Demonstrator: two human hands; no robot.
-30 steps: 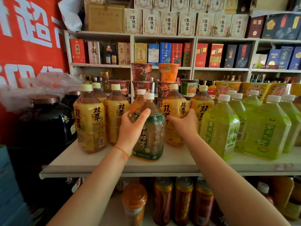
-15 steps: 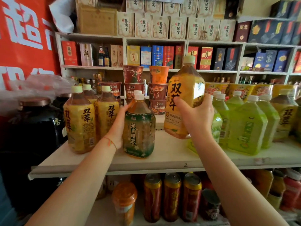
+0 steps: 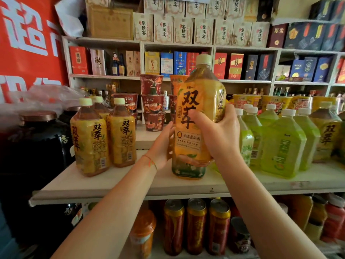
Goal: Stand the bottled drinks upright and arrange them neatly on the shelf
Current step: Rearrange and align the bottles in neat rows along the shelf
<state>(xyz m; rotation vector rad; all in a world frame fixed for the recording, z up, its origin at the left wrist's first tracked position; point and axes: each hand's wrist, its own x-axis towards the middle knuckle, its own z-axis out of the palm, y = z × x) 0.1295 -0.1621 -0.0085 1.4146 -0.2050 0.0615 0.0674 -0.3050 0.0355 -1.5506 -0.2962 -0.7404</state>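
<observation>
My right hand [image 3: 219, 135] grips a yellow-labelled drink bottle [image 3: 197, 101] and holds it upright above the white shelf [image 3: 121, 186]. Directly behind it stands a dark-green-labelled tea bottle [image 3: 188, 171], of which only the base shows. My left hand [image 3: 161, 146] is wrapped round that bottle's left side, its fingertips hidden behind the yellow bottle. Upright yellow bottles [image 3: 90, 139] stand in a group at the shelf's left. Several upright green bottles [image 3: 281, 146] stand in a row at the right, with one more yellow bottle [image 3: 325, 135] beyond them.
Stacked instant-noodle cups [image 3: 152, 101] stand on a raised ledge behind the shelf. Dark jars [image 3: 37, 139] sit at the left under a plastic bag. Cans and bottles [image 3: 196, 225] fill the shelf below. Boxed goods line the back wall shelves [image 3: 177, 47].
My right hand lifted the yellow bottle off the shelf and carried it left, in front of the green-labelled tea bottle. My left hand stayed on the tea bottle.
</observation>
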